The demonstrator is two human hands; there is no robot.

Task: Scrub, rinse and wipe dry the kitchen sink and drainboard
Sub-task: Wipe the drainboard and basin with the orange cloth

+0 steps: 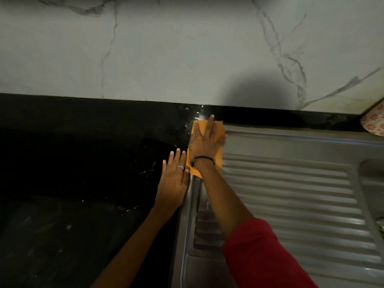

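Observation:
An orange cloth (218,129) lies flat on the far left corner of the ribbed steel drainboard (291,194), overlapping the black countertop. My right hand (202,142) presses down on the cloth with fingers spread. My left hand (173,179) rests flat on the black counter beside the drainboard's left rim, its fingertips touching the cloth's near edge, holding nothing. The sink bowl (372,183) shows only at the right edge.
A black countertop (72,173) with water drops fills the left. A white marble wall (166,48) rises behind. A floral patterned object (374,123) sits at the far right edge.

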